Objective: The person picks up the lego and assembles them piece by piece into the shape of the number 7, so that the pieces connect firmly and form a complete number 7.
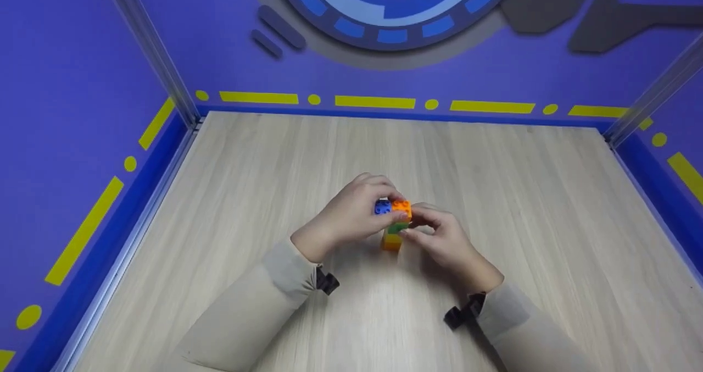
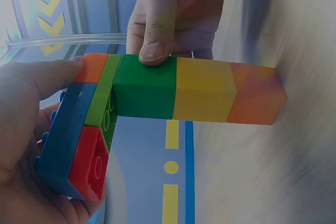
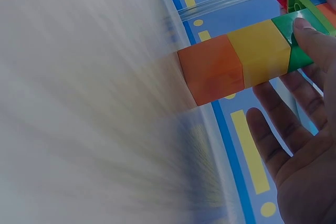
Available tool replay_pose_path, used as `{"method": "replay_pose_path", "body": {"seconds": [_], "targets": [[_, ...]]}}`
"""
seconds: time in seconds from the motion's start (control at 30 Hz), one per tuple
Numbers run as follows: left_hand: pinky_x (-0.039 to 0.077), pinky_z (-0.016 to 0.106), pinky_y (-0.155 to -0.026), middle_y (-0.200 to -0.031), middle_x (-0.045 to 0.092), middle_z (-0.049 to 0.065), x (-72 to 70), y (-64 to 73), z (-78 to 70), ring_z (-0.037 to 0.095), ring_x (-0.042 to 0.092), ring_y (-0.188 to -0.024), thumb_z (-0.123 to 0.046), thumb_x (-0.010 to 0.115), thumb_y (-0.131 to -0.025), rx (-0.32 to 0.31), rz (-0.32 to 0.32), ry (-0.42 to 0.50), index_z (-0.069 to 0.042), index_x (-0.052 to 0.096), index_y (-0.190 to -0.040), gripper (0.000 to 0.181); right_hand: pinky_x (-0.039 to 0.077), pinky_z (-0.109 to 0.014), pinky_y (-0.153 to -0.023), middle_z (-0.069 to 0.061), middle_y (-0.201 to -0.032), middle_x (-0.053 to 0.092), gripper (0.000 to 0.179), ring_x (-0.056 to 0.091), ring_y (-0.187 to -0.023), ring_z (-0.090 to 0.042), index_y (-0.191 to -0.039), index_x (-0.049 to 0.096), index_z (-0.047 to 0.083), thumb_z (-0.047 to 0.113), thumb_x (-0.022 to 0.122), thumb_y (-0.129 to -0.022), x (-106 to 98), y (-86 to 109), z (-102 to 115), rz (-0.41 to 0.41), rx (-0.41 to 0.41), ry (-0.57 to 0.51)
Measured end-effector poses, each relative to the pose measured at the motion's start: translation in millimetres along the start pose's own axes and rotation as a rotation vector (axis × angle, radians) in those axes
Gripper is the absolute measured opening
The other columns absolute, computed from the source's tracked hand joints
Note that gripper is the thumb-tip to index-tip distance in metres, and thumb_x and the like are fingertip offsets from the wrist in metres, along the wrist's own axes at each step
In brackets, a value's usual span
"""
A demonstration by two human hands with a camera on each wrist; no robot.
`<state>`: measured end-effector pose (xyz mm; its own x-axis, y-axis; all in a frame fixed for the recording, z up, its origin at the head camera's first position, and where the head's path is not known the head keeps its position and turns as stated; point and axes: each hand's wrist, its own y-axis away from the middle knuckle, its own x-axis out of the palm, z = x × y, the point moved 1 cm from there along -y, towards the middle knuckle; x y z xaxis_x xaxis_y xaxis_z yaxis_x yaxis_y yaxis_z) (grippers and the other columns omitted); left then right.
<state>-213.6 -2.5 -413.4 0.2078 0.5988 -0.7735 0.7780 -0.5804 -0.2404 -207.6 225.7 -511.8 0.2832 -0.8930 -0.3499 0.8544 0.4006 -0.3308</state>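
A small tower of toy building bricks stands on the table between both hands. From the bottom it goes orange brick (image 2: pixel 257 95), yellow brick (image 2: pixel 205 90), dark green brick (image 2: pixel 145 90), then a thin light green brick (image 2: pixel 100 103) jutting sideways. On top sit a blue brick (image 1: pixel 383 207) and an orange brick (image 1: pixel 401 210); a red brick (image 2: pixel 88 163) hangs under the overhang. My left hand (image 1: pixel 357 207) grips the top bricks, thumb against the orange one. My right hand (image 1: pixel 445 237) pinches the dark green brick, its lower fingers spread in the right wrist view.
The light wooden table (image 1: pixel 263 157) reaches to blue-purple walls (image 1: pixel 219 59) with yellow dashes at the back and sides. Metal posts (image 1: pixel 159 53) stand at the back corners. A small black camera mount (image 1: pixel 327 281) sits on each wrist.
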Motion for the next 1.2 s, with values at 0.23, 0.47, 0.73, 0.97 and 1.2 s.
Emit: {"method": "replay_pose_path", "body": {"seconds": [0.23, 0.47, 0.73, 0.97, 1.2], "targets": [[0.05, 0.032, -0.102, -0.113, 0.069, -0.013, -0.7, 0.5, -1.0, 0.011, 0.056, -0.111, -0.044, 0.072, -0.098, 0.003, 0.0, -0.018, -0.023, 0.077, -0.116, 0.028, 0.06, -0.044, -0.095, -0.003, -0.12, 0.074, 0.033, 0.069, -0.105, -0.019, -0.126, 0.074, 0.019, 0.014, 0.078, -0.094, -0.3, 0.3, -0.4, -0.008, 0.002, 0.001], [0.051, 0.033, -0.102, -0.114, 0.069, -0.011, -1.0, 3.0, -5.3, 0.012, 0.057, -0.111, -0.045, 0.07, -0.099, -0.008, -0.03, -0.073, -0.023, 0.076, -0.118, 0.03, 0.06, -0.04, -0.095, -0.002, -0.12, 0.074, 0.033, 0.069, -0.105, -0.019, -0.126, 0.074, 0.022, 0.016, 0.078, -0.094, -2.0, -1.5, 1.1, -0.01, 0.003, 0.015], [0.052, 0.035, -0.099, -0.124, 0.069, -0.005, 2.1, 19.2, 2.0, 0.017, 0.06, -0.113, -0.056, 0.07, -0.095, -0.018, -0.127, -0.181, -0.021, 0.071, -0.128, 0.048, 0.06, -0.042, -0.097, 0.004, -0.12, 0.073, 0.033, 0.069, -0.105, -0.018, -0.125, 0.074, 0.027, 0.025, 0.08, -0.092, 0.5, 2.7, -0.2, -0.025, 0.076, 0.054], [0.053, 0.034, -0.104, -0.132, 0.064, -0.006, -5.0, 36.4, 14.4, 0.016, 0.058, -0.121, -0.05, 0.084, -0.085, -0.032, -0.207, -0.114, -0.024, 0.067, -0.132, 0.056, 0.058, -0.039, -0.1, 0.005, -0.12, 0.073, 0.035, 0.069, -0.106, -0.019, -0.126, 0.074, 0.028, 0.027, 0.082, -0.091, -0.7, 3.3, 1.0, -0.036, 0.123, 0.039], [0.054, 0.033, -0.096, -0.127, 0.06, -0.007, -5.2, 51.6, 24.8, 0.015, 0.057, -0.109, -0.035, 0.089, -0.082, -0.06, -0.211, -0.139, -0.023, 0.061, -0.124, 0.053, 0.059, -0.044, -0.099, 0.005, -0.119, 0.074, 0.035, 0.069, -0.106, -0.02, -0.125, 0.074, 0.029, 0.028, 0.082, -0.091, -1.2, 1.1, 1.0, -0.026, 0.118, 0.034]]}}
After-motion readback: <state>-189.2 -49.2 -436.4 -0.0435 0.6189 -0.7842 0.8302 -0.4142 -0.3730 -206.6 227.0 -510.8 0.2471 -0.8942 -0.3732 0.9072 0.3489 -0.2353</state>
